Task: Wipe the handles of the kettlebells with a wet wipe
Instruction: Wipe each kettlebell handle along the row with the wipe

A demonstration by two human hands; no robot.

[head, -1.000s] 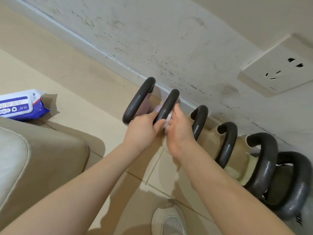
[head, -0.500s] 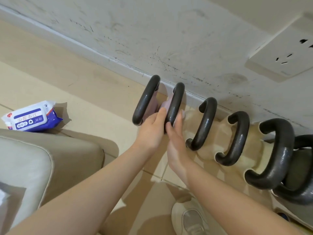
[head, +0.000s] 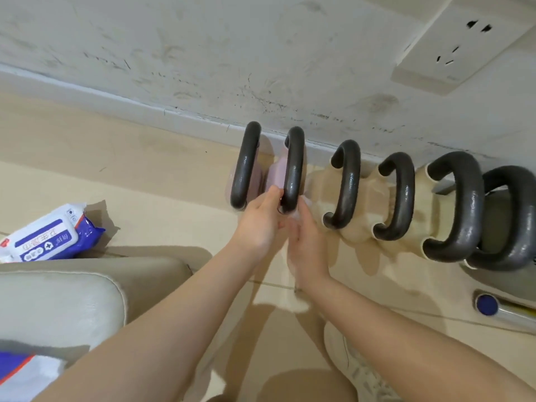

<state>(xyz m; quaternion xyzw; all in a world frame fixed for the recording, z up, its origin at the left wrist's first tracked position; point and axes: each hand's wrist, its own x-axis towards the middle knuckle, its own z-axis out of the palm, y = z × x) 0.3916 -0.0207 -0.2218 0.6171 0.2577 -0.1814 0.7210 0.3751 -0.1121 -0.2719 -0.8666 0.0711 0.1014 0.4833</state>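
Both hands have slid to the second handle's (head: pixel 293 169) six-o'clock end, right hand (head: pixel 304 245) pinching the wipe (head: pixel 300 211), left hand (head: pixel 261 224) fingers loosely steadying it; that handle looks nearly done.

A room at home, used for exercise.
Kettlebells (head: pixel 345 184) line a scuffed wall (head: pixel 203 53) with a socket (head: pixel 461 44), on a tiled floor (head: pixel 145 175) beside a cushioned seat (head: pixel 72 291).

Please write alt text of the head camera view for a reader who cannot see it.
Two bare hands, left hand and right hand, meet at the near end of the second kettlebell handle in a row of six along a wall. A wet wipe pack lies on the floor at left.
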